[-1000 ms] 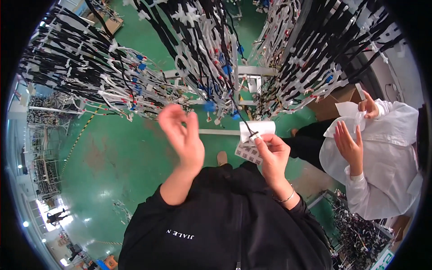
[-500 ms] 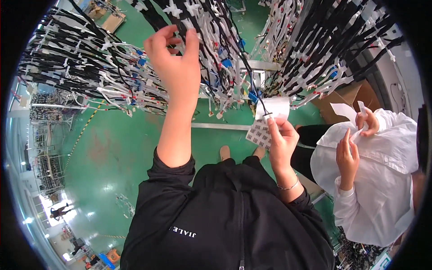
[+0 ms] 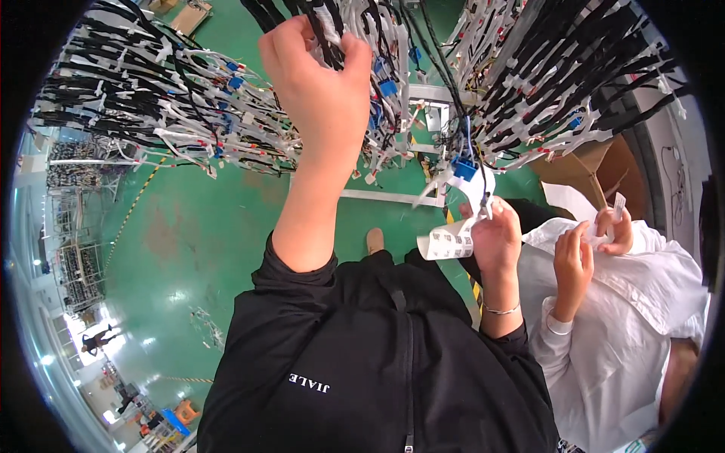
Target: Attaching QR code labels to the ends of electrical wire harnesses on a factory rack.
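My left hand (image 3: 321, 94) reaches up into the hanging wires, its thumb and fingers curled around a black wire harness (image 3: 326, 26) with white tape on it. To the right, my right hand (image 3: 500, 240) is closed on a curled white label sheet (image 3: 451, 240) printed with small dark square codes. Dark wires hang down to that hand, and a white connector (image 3: 487, 205) is at its fingertips. Just above hangs a blue connector (image 3: 464, 167). Whether the fingers also grip the white connector is hard to see.
Dense rows of black and white harnesses (image 3: 136, 98) hang at left and right from a metal rack (image 3: 389, 198). Close on my right, a person in a white top (image 3: 619, 302) holds a white strip. A cardboard box (image 3: 585, 170) stands behind them.
My left hand has moved right and its fingers have closed around the harness. The right hand has shifted slightly right and down, and the label sheet has curled and turned.
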Tool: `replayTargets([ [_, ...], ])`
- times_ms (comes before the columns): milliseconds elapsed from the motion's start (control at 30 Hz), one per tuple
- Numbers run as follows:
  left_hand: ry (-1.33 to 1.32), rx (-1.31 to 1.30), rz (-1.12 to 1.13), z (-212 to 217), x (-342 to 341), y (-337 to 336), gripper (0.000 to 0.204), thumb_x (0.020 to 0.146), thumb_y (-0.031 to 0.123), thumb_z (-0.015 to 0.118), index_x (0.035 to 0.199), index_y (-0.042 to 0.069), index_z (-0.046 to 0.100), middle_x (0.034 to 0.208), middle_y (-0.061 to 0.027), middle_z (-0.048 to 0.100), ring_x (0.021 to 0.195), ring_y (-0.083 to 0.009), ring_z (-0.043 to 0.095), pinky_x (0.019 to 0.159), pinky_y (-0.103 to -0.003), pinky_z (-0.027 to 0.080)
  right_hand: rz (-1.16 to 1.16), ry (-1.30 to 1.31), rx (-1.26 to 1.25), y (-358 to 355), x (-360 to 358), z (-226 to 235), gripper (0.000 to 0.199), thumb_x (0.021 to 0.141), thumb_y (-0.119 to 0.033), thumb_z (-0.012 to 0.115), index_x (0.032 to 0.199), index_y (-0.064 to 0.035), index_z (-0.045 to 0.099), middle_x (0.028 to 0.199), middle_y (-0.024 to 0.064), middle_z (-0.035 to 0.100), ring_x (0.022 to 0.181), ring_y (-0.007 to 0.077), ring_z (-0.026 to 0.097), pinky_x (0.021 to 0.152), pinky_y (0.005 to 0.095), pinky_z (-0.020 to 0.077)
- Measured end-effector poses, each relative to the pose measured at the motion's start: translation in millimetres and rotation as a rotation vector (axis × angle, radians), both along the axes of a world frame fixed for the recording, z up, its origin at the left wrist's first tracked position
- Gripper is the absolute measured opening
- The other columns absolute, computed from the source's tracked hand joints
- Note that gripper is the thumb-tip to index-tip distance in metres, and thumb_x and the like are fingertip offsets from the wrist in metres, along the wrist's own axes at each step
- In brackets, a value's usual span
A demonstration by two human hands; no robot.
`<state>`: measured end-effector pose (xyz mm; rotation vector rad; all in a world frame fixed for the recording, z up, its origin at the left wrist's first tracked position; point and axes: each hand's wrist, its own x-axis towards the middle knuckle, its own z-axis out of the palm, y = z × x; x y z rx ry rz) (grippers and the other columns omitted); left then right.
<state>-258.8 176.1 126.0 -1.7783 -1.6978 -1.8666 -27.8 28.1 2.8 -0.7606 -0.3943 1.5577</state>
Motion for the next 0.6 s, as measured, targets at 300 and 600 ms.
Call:
replayTargets([
  [300,0.185,0.066,0.239,22,24,-17,0.045,0.077,0.006,0.076,0.109,0.000,0.046,0.099,-0.0175,0.046,0.092,-0.0352,0.050,0.078,-0.045,0.042,0.346,0.676,0.108,-23,18,-11,0.032,0.085,-0.027,0.055,0.101,-0.0007,0.062,0.102,0.0147,0.065,0.099,0.0258,0.059,0.102,0.0537,0.0394],
  [600,-0.172,0.079,-0.267,1,1,-58,0.028,0.087,0.010,0.066,0.107,0.000,0.049,0.095,-0.0095,0.052,0.079,-0.0190,0.051,0.069,-0.035,0.043,0.366,0.314,0.025,-47,36,-48,0.071,0.081,-0.049,0.053,0.136,-0.0040,0.049,0.132,0.0176,0.055,0.116,0.0367,0.057,0.099,0.0535,0.0447],
])
